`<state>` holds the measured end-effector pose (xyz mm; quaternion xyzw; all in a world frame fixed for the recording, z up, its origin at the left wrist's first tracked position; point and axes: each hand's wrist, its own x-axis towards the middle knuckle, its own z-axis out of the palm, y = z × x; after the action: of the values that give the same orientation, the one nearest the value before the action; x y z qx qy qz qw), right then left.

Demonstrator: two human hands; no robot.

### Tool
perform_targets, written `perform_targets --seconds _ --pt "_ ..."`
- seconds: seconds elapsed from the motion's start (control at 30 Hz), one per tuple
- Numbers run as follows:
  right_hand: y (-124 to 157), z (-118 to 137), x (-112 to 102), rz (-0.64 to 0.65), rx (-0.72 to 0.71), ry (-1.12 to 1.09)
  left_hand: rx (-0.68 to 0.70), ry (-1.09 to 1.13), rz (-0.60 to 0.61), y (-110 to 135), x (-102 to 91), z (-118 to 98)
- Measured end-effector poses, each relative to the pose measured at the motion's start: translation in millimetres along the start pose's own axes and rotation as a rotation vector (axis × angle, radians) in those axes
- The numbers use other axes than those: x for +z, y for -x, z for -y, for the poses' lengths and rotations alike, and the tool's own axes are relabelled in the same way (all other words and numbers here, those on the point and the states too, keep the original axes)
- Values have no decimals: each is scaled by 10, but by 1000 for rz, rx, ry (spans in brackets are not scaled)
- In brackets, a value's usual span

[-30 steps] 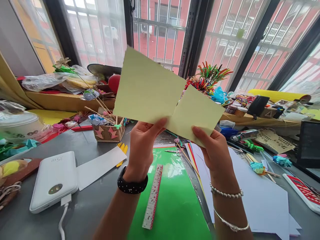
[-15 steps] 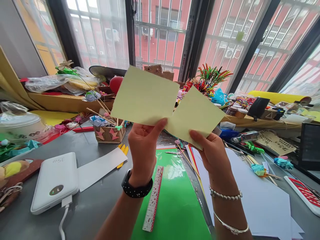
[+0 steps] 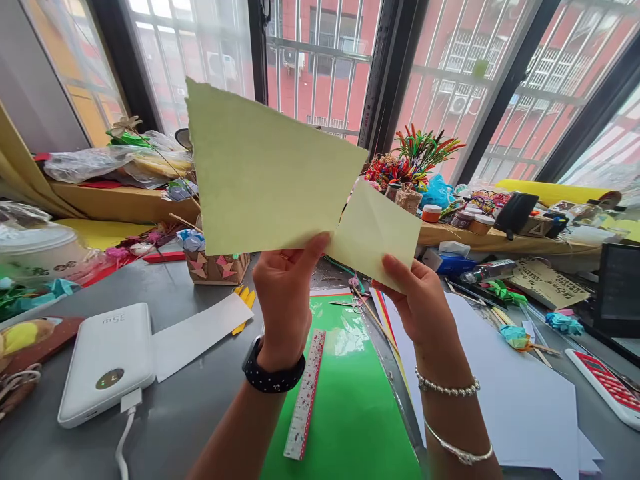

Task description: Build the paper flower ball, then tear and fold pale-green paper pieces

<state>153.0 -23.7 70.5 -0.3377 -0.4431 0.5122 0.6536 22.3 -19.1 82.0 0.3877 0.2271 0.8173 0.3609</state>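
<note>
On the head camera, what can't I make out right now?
All in the head view:
Finger ends of the left hand and right hand: behind the pale green paper.
Back of that paper: turned away.
Lettering on the tan sheet: too small.
Rest of the black screen: cut off by right edge.

We see big windows [image 3: 195, 60] across the back, with dark frames [image 3: 400, 60] and thin bars [image 3: 340, 54] outside; pale daylight comes in through them; past the bars, we see a pink-red building [image 3: 305, 97] with air conditioners [image 3: 459, 104] on it; a long tan ledge [image 3: 120, 205] runs under the windows; a gray table [image 3: 180, 413] is in front of us; a plain gray panel [image 3: 30, 87] stands at our far left.
</note>
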Motion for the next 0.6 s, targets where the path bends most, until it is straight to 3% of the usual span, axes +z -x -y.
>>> perform_targets --seconds 0.13,0.33,0.6 --pt "17 16 -19 36 -4 87 -18 26 -24 -2 -4 11" --pt "21 -2 -5 -1 -2 44 -96 97 -55 8 31 -11" --pt "-16 -32 -1 -23 14 7 -40 57 -64 5 40 -43"
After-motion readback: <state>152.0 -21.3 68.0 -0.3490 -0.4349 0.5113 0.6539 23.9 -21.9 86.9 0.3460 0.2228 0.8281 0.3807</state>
